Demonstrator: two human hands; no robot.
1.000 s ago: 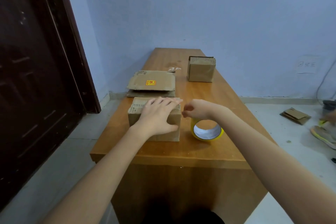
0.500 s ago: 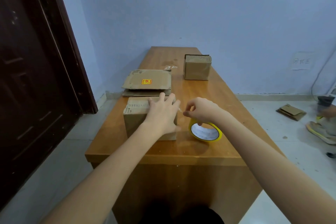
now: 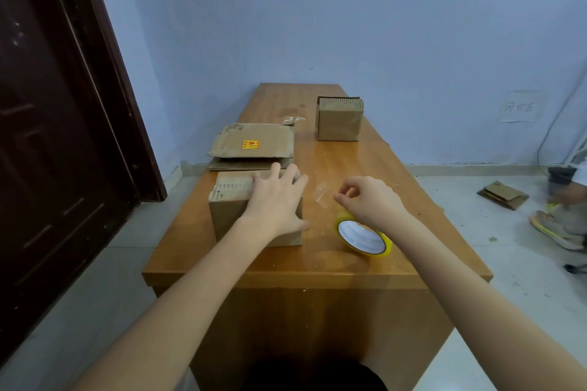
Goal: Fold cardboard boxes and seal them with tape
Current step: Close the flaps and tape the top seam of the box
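Head view: left hand (image 3: pixel 274 200) lay flat on a folded box (image 3: pixel 254 208) near the desk's (image 3: pixel 317 273) front edge, right hand (image 3: pixel 370 198) pinching clear tape (image 3: pixel 320 197); one box (image 3: pixel 339 119) stood finished, flat cardboard (image 3: pixel 252 146) remained.

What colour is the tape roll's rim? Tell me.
Yellow, around a white inner core; the tape roll shows in the head view.

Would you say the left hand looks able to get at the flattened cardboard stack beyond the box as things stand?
Probably yes. The left hand rests on the brown cardboard box, and the flattened cardboard stack lies just beyond it with nothing between; it would have to let go of the box first.
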